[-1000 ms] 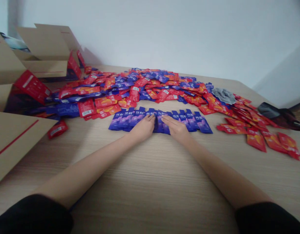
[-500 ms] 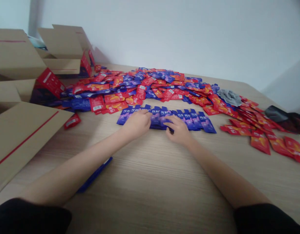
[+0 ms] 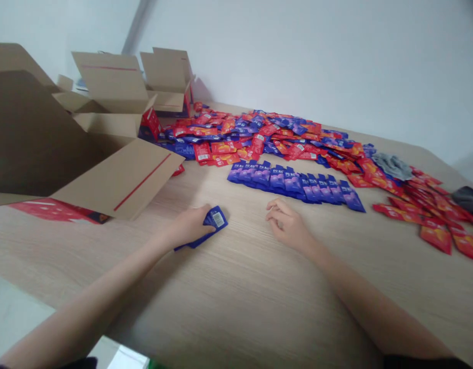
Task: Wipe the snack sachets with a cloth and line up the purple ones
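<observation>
My left hand grips blue sachets, right hand empty, loosely curled; stack cld fan out on bench.

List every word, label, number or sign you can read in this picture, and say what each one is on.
Row of blue packets: white characters at the top of each, too blurred to read.
Blue packets under the left hand: a white barcode label, its digits too small to read.
Pile of red and blue packets: white barcode patches and print, unreadable.
Cardboard boxes: only a red stripe, no readable text.
Right hand: holds nothing with print.
</observation>
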{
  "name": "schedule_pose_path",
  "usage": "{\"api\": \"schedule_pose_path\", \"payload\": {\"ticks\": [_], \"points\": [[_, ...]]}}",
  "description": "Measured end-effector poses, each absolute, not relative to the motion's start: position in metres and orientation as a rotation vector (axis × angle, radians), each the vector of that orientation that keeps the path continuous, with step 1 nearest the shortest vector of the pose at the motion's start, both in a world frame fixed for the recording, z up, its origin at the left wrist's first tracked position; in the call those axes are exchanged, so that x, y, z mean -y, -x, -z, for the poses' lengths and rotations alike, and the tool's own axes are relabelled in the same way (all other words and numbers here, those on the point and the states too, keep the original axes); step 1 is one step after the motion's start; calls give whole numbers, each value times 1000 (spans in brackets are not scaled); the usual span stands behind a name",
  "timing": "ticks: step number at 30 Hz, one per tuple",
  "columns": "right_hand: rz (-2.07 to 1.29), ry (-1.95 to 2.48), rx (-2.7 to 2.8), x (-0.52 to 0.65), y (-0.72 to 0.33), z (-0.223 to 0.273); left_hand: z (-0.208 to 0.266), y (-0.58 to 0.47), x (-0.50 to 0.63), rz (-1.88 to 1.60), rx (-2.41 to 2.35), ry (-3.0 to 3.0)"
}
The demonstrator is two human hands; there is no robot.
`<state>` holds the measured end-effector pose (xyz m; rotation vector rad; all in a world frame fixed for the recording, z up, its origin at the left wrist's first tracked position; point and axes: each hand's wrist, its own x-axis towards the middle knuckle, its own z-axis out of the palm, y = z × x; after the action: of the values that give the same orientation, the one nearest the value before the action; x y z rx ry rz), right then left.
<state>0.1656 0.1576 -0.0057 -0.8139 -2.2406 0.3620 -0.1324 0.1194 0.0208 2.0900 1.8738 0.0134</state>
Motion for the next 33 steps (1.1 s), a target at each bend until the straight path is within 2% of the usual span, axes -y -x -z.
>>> {"api": "schedule_pose_path", "payload": {"ticks": [6, 10, 13, 16, 20, 23, 27, 33], "points": [[-562, 928, 2139, -135, -150, -26, -50, 89, -125, -553, -1445, -2174], [-581, 1030, 2017, -134, -165, -43, -65, 37, -136, -697, -1210, -2232], [-487, 1111, 1960, -142, -196, -49, -63, 0, -153, -719, -1116, -2295], [-227, 1123, 1866, -162, -236, -50, -54, -31, -188, -757, -1077, -2388], [148, 993, 1670, -212, -281, -38, -34, -64, -258, -859, -1205, -2595], [273, 844, 1803, -257, -295, -18, -17, -80, -299, -659, -1286, -2773], [279, 904, 2062, -293, -293, 20, 7, -86, -312, -495, -1253, -2847], [93, 1029, 2270, -291, -288, 46, 27, -82, -302, -650, -1285, -2764]]}}
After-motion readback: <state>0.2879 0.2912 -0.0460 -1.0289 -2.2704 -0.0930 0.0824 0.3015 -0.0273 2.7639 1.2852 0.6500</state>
